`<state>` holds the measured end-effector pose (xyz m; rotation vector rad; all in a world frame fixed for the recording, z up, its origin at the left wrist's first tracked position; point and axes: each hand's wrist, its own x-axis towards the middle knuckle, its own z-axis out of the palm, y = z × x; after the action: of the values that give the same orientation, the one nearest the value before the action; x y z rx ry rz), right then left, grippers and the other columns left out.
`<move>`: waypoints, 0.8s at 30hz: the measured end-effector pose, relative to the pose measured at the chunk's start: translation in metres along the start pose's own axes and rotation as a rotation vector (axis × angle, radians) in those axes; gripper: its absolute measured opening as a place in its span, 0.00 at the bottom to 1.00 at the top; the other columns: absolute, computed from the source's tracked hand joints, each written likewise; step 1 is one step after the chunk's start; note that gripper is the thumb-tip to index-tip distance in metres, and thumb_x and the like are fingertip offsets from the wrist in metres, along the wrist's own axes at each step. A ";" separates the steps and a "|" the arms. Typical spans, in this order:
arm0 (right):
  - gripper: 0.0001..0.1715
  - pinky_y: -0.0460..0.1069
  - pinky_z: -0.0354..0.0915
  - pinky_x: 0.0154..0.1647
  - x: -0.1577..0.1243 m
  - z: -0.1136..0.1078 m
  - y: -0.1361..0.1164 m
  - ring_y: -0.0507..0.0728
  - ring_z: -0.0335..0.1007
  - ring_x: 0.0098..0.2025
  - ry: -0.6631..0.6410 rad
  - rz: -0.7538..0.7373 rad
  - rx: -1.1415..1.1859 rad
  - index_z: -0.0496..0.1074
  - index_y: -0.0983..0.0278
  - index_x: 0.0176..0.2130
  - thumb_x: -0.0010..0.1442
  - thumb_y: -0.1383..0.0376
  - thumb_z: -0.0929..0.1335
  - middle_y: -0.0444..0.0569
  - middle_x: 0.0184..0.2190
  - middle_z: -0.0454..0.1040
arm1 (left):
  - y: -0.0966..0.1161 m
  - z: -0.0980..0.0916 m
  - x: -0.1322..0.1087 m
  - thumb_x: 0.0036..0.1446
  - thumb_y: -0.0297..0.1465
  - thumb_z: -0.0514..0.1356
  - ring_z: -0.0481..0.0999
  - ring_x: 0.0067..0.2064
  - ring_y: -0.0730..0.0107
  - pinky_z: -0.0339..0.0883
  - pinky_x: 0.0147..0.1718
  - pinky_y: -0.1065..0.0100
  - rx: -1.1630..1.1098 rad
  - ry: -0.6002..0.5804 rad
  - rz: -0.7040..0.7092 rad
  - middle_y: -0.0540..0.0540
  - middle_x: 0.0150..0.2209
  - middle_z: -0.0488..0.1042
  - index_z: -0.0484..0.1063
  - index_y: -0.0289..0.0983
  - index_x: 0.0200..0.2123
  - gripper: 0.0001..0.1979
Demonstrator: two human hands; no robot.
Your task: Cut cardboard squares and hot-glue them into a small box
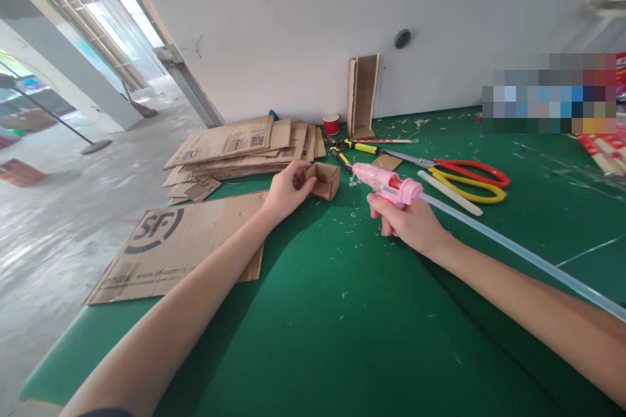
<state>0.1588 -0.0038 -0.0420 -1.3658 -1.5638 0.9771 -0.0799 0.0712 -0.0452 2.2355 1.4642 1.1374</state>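
Note:
My left hand (289, 187) grips the left wall of a small open cardboard box (327, 181) between thumb and fingers. In my right hand (398, 215) is a pink hot glue gun (384, 181), its nozzle pointing left toward the box but apart from it. A long clear glue stick (508, 241) runs out of the gun's back end toward the lower right. Behind the nozzle lie pliers (362, 148) with yellow and black handles. Scissors (469, 179) with red and yellow handles rest to the right, beside a whitish stick (450, 193).
Flattened cardboard pieces (229, 146) are stacked at the back left; a printed cardboard sheet (190, 241) lies nearer. A tall cardboard piece (362, 96) stands against the wall by a red spool (331, 124). The green table (313, 332) ends at the left, above the floor.

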 end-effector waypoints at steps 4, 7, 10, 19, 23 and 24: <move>0.20 0.46 0.59 0.17 -0.001 0.000 -0.001 0.50 0.62 0.15 0.070 -0.031 0.094 0.66 0.63 0.27 0.56 0.49 0.66 0.40 0.14 0.65 | 0.005 -0.004 -0.005 0.54 0.37 0.58 0.66 0.28 0.73 0.62 0.31 0.70 -0.204 -0.136 0.064 0.52 0.27 0.67 0.66 0.35 0.49 0.20; 0.20 0.46 0.60 0.18 -0.003 0.000 -0.003 0.50 0.63 0.16 0.101 0.001 0.074 0.67 0.64 0.28 0.55 0.49 0.67 0.41 0.16 0.66 | 0.005 -0.007 -0.007 0.55 0.37 0.57 0.67 0.31 0.72 0.62 0.32 0.69 -0.312 -0.226 0.069 0.50 0.30 0.66 0.62 0.35 0.55 0.25; 0.21 0.46 0.61 0.19 -0.006 0.001 -0.004 0.50 0.63 0.17 0.083 0.040 0.038 0.68 0.64 0.27 0.54 0.49 0.67 0.42 0.17 0.66 | 0.004 -0.009 -0.007 0.54 0.37 0.57 0.66 0.34 0.70 0.64 0.33 0.68 -0.261 -0.238 0.078 0.48 0.34 0.64 0.63 0.36 0.55 0.25; 0.20 0.46 0.59 0.18 -0.001 0.001 -0.003 0.50 0.62 0.15 0.090 -0.010 0.090 0.67 0.63 0.27 0.55 0.49 0.67 0.40 0.13 0.64 | 0.025 -0.016 -0.005 0.57 0.39 0.57 0.55 0.63 0.53 0.55 0.59 0.54 0.043 -0.298 0.377 0.38 0.59 0.56 0.64 0.39 0.54 0.23; 0.22 0.46 0.58 0.18 0.004 0.000 0.004 0.50 0.61 0.14 0.120 -0.022 0.124 0.67 0.63 0.23 0.57 0.49 0.66 0.41 0.10 0.64 | 0.036 -0.019 -0.006 0.53 0.42 0.60 0.62 0.58 0.52 0.60 0.56 0.55 0.155 -0.424 0.370 0.39 0.57 0.59 0.63 0.42 0.57 0.28; 0.22 0.46 0.58 0.17 0.004 -0.001 0.005 0.50 0.61 0.14 0.133 -0.018 0.133 0.68 0.63 0.23 0.57 0.49 0.66 0.41 0.10 0.64 | 0.038 -0.020 -0.006 0.52 0.43 0.61 0.65 0.56 0.53 0.61 0.55 0.56 0.169 -0.428 0.360 0.39 0.55 0.60 0.63 0.43 0.57 0.29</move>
<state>0.1611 0.0011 -0.0463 -1.2944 -1.3857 0.9429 -0.0696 0.0445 -0.0132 2.7200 1.0465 0.5676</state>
